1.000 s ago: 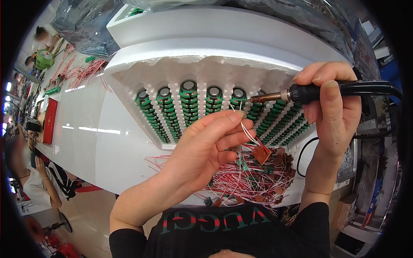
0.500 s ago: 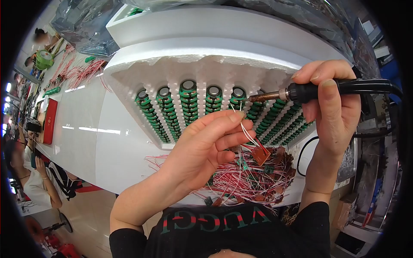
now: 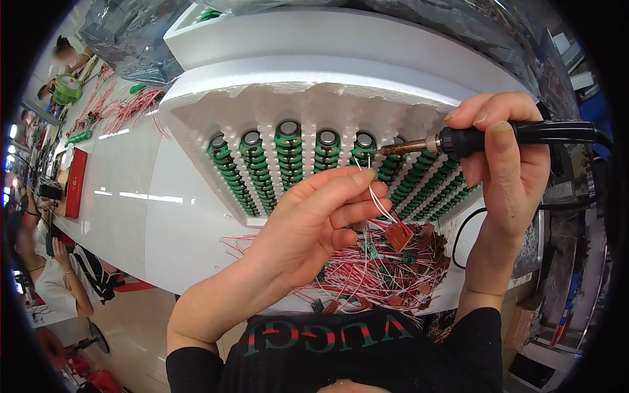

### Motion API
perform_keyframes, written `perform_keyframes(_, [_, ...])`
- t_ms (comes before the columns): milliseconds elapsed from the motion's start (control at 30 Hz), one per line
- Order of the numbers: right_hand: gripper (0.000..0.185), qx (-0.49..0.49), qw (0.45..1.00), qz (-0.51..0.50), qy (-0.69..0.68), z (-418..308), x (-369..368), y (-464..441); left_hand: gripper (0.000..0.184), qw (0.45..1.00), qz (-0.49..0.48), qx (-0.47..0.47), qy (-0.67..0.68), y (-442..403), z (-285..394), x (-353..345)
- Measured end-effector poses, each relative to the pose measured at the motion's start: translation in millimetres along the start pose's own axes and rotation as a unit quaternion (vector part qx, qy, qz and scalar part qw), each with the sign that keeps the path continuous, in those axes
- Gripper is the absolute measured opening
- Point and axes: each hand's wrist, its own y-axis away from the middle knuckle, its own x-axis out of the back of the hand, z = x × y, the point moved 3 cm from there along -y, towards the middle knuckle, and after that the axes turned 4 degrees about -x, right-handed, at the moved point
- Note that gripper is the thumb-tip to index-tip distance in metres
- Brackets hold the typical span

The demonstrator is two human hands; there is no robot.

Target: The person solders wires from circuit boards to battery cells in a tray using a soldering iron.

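Observation:
My left hand pinches thin white wires between thumb and forefinger. The wires run down to a small brown circuit board, and their free ends point up in front of a battery pack. From the right, my right hand grips a soldering iron by its black handle. The iron's tip is close to the wire ends; whether they touch I cannot tell. Behind both hands, a white foam box holds several rows of green-wrapped cells with round metal tops.
Below the box lies a heap of red and white wires with small boards. More wires and a red box are on the white table at the left. A seated person is at the lower left. Clear plastic bags stand behind.
The view has shifted very slightly. Both hands, the wires and the soldering iron have kept almost the same positions.

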Motion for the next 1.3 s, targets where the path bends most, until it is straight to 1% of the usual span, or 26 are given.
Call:
perform_keyframes(333, [0.018, -0.010, 1.000, 0.015, -0.015, 0.7, -0.5, 1.4, 0.017, 1.000, 0.002, -0.001, 0.000, -0.4, -0.6, 0.0])
perform_keyframes(867, [0.017, -0.005, 1.000, 0.008, -0.011, 0.8, -0.1, 1.0, 0.018, 0.999, -0.020, -0.009, 0.026, -0.6, -3.5, 3.2])
perform_keyframes(1300, [0.018, -0.007, 1.000, 0.009, -0.008, 0.3, -1.0, 0.3, 0.016, 1.000, -0.013, -0.007, 0.023, -0.7, -3.3, 3.4])
